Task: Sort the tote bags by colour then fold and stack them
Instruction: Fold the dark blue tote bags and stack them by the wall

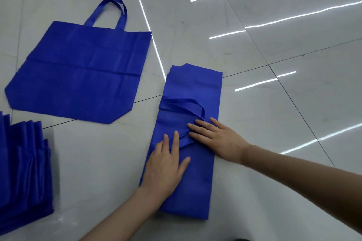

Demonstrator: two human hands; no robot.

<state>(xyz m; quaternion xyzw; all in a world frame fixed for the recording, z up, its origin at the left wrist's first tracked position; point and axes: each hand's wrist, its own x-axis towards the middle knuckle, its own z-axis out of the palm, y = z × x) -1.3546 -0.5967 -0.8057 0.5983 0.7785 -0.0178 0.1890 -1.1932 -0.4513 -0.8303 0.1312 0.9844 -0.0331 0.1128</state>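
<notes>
A blue tote bag folded into a long narrow strip (194, 88) lies on the floor in front of me, its handle (182, 103) laid across the middle. My left hand (166, 164) rests flat on the strip's near half, fingers spread. My right hand (217, 139) presses flat on the handle's end at the strip's right side. A second blue tote bag (82, 72) lies unfolded and flat to the far left, handles pointing away. A pile of several more blue bags (21, 168) sits at the left edge, partly cut off.
The floor is glossy pale grey tile (274, 123) with dark grout lines and bright light reflections. Bare floor stretches to the right of the folded bag and between it and the pile.
</notes>
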